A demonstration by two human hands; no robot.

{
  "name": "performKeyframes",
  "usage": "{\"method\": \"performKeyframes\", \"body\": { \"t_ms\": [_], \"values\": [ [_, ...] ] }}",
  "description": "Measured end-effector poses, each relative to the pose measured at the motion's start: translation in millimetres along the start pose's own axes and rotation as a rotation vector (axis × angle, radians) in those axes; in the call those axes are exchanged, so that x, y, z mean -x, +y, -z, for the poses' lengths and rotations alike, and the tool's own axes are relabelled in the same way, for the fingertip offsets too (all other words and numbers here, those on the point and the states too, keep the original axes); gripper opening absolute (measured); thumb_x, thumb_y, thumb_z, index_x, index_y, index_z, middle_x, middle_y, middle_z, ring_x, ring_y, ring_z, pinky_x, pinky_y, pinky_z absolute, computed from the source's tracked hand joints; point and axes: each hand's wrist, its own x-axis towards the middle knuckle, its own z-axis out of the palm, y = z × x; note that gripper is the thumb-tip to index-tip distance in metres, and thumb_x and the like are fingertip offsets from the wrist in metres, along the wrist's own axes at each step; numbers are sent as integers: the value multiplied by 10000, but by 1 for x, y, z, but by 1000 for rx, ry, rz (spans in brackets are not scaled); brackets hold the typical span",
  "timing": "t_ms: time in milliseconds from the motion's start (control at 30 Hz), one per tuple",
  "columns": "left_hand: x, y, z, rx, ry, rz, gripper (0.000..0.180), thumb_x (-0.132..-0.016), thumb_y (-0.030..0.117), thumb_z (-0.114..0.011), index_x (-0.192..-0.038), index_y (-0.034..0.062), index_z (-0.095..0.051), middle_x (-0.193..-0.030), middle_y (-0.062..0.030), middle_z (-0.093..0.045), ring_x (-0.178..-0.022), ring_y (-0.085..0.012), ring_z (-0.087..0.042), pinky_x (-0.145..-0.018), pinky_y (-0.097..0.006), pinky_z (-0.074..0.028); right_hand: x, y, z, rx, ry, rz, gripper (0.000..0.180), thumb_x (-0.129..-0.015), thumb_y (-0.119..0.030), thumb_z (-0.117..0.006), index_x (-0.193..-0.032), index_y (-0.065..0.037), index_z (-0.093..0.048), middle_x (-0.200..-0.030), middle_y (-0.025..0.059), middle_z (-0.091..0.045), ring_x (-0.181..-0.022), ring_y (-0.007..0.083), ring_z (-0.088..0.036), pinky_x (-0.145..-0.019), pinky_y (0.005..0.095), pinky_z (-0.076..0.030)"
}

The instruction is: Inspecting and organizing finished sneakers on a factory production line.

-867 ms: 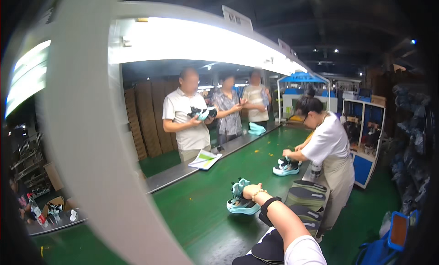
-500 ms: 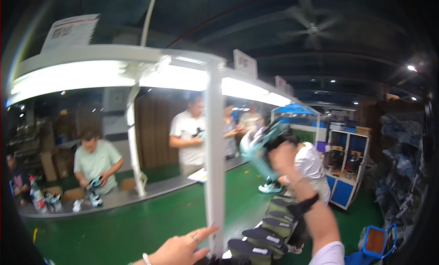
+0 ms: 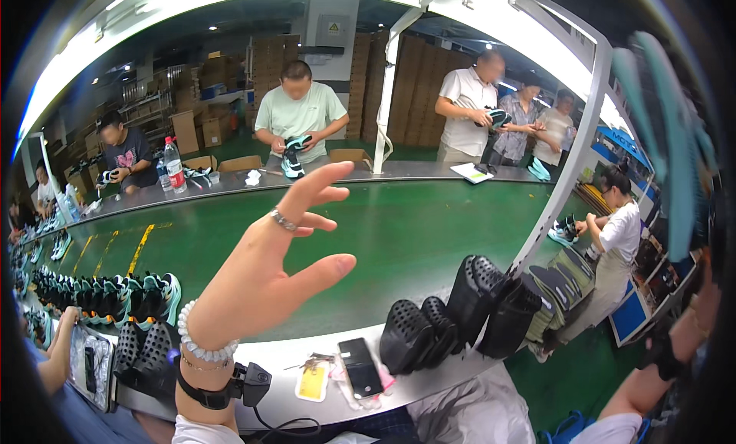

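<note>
My left hand (image 3: 264,268) reaches up over the near side of a green conveyor belt (image 3: 368,229), fingers spread and holding nothing. It wears a ring, a beaded bracelet and a black wrist strap with a small device. At the far right rim my right hand (image 3: 707,294) is raised, dark and partly lost in the edge of the picture. Above it are blurred teal sneakers (image 3: 675,137), held up with their soles showing as long upright strips. The grip of the right fingers is largely hidden.
Black perforated clogs (image 3: 408,337) and a phone (image 3: 360,367) lie on the white near ledge (image 3: 295,344). A white post (image 3: 563,176) stands between my hands. Rows of sneakers (image 3: 115,298) line the left of the belt. Co-workers handle shoes across it; another person's hand (image 3: 65,325) is at near left.
My view has swung right-to-left and down, bringing more of the belt into sight. The left hand has risen with its fingers spreading. The right hand with the sneakers now sits at the right rim.
</note>
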Motion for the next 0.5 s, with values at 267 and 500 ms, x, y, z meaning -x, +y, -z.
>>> {"method": "performKeyframes", "body": {
  "t_ms": [267,500],
  "values": [
    [79,-88,8,156,370,73,652,-782,80,-632,-1366,102,-343,-1312,-118,-438,-1129,-232,-477,-952,-367,-395,223,-67,-356,-112,-766,-158,328,-864,-352,-524,-909,-52,-648,-982,145,-606,-942,308,-565,-828,407,-440],
    [190,-179,-33,-3,177,383,698,-758,107,-679,-1364,90,-333,-1325,-133,-416,-1053,-268,-503,-869,-374,-440,472,-44,-512,447,-1023,-66,348,-826,-376,-577,-940,-58,-657,-1027,114,-586,-1026,291,-543,-887,584,-362]
  ]
}}
